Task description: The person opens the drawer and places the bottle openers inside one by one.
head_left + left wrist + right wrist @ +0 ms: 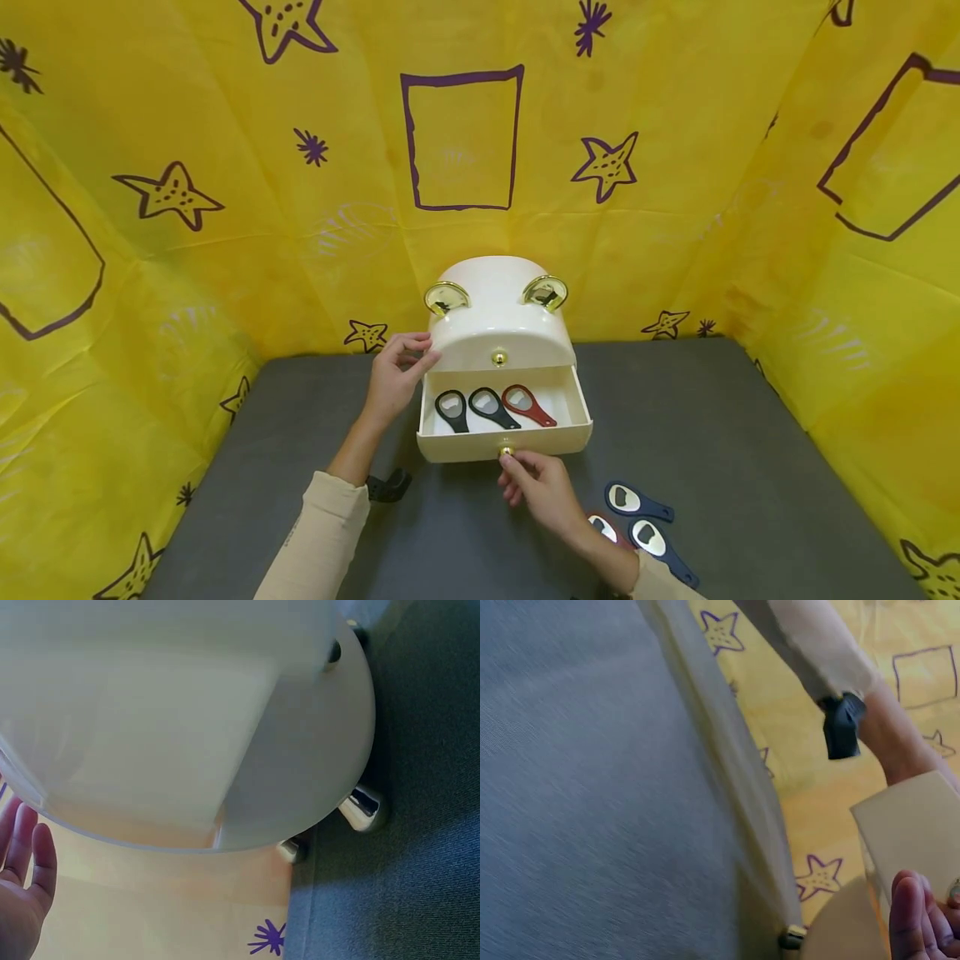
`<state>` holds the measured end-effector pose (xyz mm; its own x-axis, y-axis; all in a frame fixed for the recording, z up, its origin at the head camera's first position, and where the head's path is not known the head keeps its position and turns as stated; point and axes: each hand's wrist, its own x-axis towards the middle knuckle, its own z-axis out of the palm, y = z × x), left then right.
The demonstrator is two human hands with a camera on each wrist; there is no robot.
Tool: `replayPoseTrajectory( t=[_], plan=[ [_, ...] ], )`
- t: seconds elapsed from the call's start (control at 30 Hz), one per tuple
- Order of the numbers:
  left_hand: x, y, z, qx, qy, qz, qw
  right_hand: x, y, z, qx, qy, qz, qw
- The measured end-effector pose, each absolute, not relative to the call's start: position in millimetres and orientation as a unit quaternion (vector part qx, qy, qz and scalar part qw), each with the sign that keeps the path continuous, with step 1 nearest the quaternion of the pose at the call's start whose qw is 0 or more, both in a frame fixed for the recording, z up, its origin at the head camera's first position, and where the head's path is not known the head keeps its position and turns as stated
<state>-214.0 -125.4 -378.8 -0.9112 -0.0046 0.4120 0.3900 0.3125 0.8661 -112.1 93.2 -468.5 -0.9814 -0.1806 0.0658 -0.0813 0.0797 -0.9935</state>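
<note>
A cream storage box [501, 312] with gold ears stands at the back of the table, its lower drawer [457, 450] pulled out. In the drawer lie two dark bottle openers [487, 403] and a red bottle opener [529, 407], side by side. My right hand [551, 496] pinches the drawer's gold knob [506, 452] between thumb and fingers. At the box's left side, my left hand [393, 379] rests its fingertips against the wall with the fingers fairly straight. The left wrist view shows this left hand [26, 900] by the rounded edge of the box.
Two blue bottle openers [651, 540] and a red bottle opener [604, 527], partly covered by the forearm, lie on the dark table [720, 433] to the right. An upper gold knob [498, 358] marks the box's front. Yellow patterned cloth [465, 233] surrounds the table.
</note>
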Motion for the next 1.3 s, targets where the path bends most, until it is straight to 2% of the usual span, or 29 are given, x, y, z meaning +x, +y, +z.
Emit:
replayPoseTrajectory(
  t=[0.37,0.6,0.93,1.3],
  plan=[
    [-215,-125,-381,-0.131,-0.787,-0.578,0.169,-170,88,-467,-0.053,0.713,-0.697,0.052],
    [-215,-125,-384,-0.133,-0.777,-0.590,0.171,-195,86,-467,-0.048,0.712,-0.699,0.035],
    [-216,-124,-382,-0.133,-0.774,-0.595,0.168,-199,91,-469,-0.045,0.730,-0.681,0.021],
    [-217,-125,-387,-0.139,-0.766,-0.599,0.188,-201,96,-497,0.019,0.753,-0.654,0.071]
  ],
)
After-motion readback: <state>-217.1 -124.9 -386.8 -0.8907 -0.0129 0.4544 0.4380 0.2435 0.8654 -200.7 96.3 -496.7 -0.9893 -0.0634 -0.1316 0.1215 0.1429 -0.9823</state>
